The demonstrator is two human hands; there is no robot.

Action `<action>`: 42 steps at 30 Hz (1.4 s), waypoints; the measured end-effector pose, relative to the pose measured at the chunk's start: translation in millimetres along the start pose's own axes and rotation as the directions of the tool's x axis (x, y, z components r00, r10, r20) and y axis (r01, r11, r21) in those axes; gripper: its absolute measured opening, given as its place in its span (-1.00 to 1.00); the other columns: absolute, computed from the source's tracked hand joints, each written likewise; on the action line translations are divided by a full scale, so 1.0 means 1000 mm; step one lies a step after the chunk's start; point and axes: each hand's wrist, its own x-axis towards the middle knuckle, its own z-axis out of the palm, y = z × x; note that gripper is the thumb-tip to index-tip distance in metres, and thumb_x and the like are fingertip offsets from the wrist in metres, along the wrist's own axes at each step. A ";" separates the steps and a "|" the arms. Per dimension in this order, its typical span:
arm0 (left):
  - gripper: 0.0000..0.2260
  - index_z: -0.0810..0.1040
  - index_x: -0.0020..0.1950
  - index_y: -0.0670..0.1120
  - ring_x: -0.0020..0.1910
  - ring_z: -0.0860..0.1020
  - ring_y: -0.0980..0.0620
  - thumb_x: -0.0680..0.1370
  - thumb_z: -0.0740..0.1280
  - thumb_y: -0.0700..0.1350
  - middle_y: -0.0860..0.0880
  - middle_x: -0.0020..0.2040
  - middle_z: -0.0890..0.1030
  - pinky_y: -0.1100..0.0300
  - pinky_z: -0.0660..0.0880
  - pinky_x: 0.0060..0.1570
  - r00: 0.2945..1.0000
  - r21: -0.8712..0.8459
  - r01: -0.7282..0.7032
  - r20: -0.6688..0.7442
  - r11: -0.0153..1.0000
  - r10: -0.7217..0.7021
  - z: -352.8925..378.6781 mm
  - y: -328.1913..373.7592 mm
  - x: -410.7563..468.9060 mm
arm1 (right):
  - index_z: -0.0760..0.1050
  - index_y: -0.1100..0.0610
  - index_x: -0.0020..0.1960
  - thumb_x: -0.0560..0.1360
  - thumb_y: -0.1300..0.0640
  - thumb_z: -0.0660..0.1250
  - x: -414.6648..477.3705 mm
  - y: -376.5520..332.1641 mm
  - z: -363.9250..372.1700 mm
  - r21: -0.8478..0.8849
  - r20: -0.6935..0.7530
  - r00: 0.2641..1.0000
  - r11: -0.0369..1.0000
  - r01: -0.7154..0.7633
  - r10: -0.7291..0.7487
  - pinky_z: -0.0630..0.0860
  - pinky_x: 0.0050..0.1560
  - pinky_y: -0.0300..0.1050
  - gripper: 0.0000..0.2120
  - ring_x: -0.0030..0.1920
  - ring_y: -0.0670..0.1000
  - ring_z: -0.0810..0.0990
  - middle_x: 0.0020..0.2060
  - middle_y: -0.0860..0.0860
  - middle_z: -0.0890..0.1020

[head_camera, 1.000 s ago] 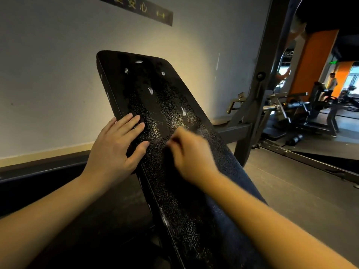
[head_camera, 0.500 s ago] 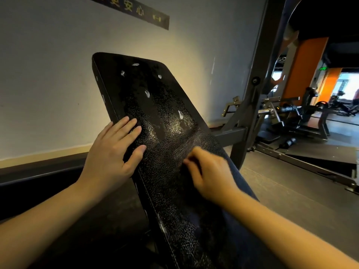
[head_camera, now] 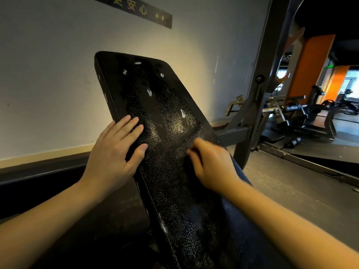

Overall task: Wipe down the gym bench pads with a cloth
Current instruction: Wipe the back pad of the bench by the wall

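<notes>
A black inclined bench pad (head_camera: pixel 155 105), its surface cracked and torn in spots, slopes up toward the wall. My left hand (head_camera: pixel 114 152) lies flat with straight fingers on the pad's left edge. My right hand (head_camera: pixel 209 166), blurred by motion, has its fingers curled on a dark blue cloth (head_camera: pixel 240 170) pressed against the middle of the pad. The cloth trails down the pad's right side under my right forearm, and most of it is hidden by the hand and arm.
A grey wall (head_camera: pixel 48 84) stands close behind the pad. A dark steel rack upright (head_camera: pixel 258 90) rises just right of the bench. Weight machines (head_camera: pixel 303 117) stand further right on the dark floor (head_camera: pixel 291 187).
My right hand has slid with the cloth down and to the right along the pad, then slightly back up. My left hand stays pressed on the pad's left edge.
</notes>
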 end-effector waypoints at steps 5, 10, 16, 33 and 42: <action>-0.43 0.42 0.55 -0.06 0.63 0.16 0.09 0.65 0.08 0.23 0.02 0.59 0.33 -0.06 0.05 0.62 1.000 0.020 -0.004 0.017 1.000 0.004 -0.003 -0.002 0.001 | 0.47 0.15 0.11 0.68 0.00 0.19 0.097 0.038 0.022 -0.093 -0.053 0.957 0.953 -0.290 0.286 0.46 -0.09 0.04 -0.77 -0.05 0.22 0.60 -0.05 0.13 0.65; -0.43 0.43 0.54 -0.07 0.63 0.16 0.08 0.65 0.10 0.22 0.01 0.59 0.34 -0.06 0.06 0.62 1.000 0.001 0.000 0.007 1.000 0.000 -0.003 -0.001 0.001 | 0.43 0.05 -0.06 0.63 0.02 0.26 0.004 -0.014 0.008 0.094 -0.061 0.987 0.986 -0.139 0.146 0.38 -0.20 -0.07 -0.87 -0.21 0.02 0.53 -0.20 -0.03 0.58; -0.44 0.43 0.54 -0.07 0.63 0.15 0.09 0.65 0.10 0.21 0.01 0.59 0.33 -0.10 0.09 0.61 1.000 -0.012 0.004 -0.001 1.000 -0.004 -0.001 0.000 0.000 | 0.44 0.03 -0.08 0.60 0.02 0.27 -0.044 -0.025 -0.006 0.105 -0.027 0.992 0.986 0.126 -0.124 0.46 -0.28 -0.08 -0.88 -0.26 -0.01 0.54 -0.24 -0.08 0.54; -0.45 0.43 0.54 -0.08 0.63 0.16 0.06 0.67 0.09 0.21 -0.02 0.59 0.34 -0.08 0.08 0.61 1.000 0.009 -0.007 -0.009 1.000 0.007 0.000 -0.001 -0.001 | 0.49 0.06 -0.07 0.62 0.03 0.26 -0.089 -0.024 -0.023 0.181 0.095 0.961 0.954 0.239 -0.258 0.40 -0.23 -0.13 -0.86 -0.21 0.00 0.54 -0.20 -0.06 0.54; -0.41 0.41 0.56 -0.08 0.63 0.17 0.02 0.66 0.04 0.24 -0.04 0.60 0.33 -0.05 0.04 0.62 0.999 0.093 -0.001 0.047 0.996 -0.003 -0.007 0.001 0.001 | 0.49 0.06 -0.04 0.62 0.00 0.26 -0.016 -0.050 0.005 0.144 -0.049 0.979 0.972 -0.187 0.196 0.52 -0.08 0.02 -0.86 -0.08 0.10 0.59 -0.10 0.02 0.61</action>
